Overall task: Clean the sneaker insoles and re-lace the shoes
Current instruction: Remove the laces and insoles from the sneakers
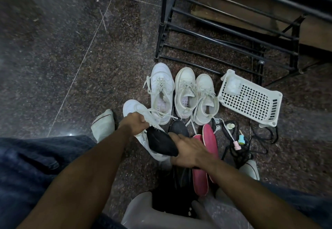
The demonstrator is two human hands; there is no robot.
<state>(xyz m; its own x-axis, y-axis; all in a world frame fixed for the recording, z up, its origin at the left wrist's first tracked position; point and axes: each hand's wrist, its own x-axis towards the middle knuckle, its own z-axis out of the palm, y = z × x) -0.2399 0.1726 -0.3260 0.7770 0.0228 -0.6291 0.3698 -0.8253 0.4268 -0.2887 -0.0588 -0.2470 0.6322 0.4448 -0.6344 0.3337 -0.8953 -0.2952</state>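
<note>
Head view, seated person over a dark speckled stone floor (53, 49). At far left, a dark blue trouser leg (32, 160) and a foot in a pale sock (103, 125). The left hand (133, 122) has its fingers curled round the laces and tongue area of a white sneaker (136, 110), which is tipped with its toe pointing up-left. A black insole (161, 143) lies across that sneaker's opening; its near end is under the right hand (186, 149), whose fingers lie fairly straight over it, though whether they grip it from beneath cannot be told. Beyond the held shoe, a second white sneaker (161, 88) stands upright on the floor, laces loose, and just to its right a pair of off-white high-top sneakers (195, 95) stand side by side. A second black insole (178, 129) shows between the hands and these shoes. Right of the right hand lie two pink insoles (209, 139), overlapping, with dark laces (233, 149) and small bottles (241, 137) beside them. Further right, a white perforated plastic basket (251, 99) lies on the floor, and behind it stands a black metal rack (224, 22).
</note>
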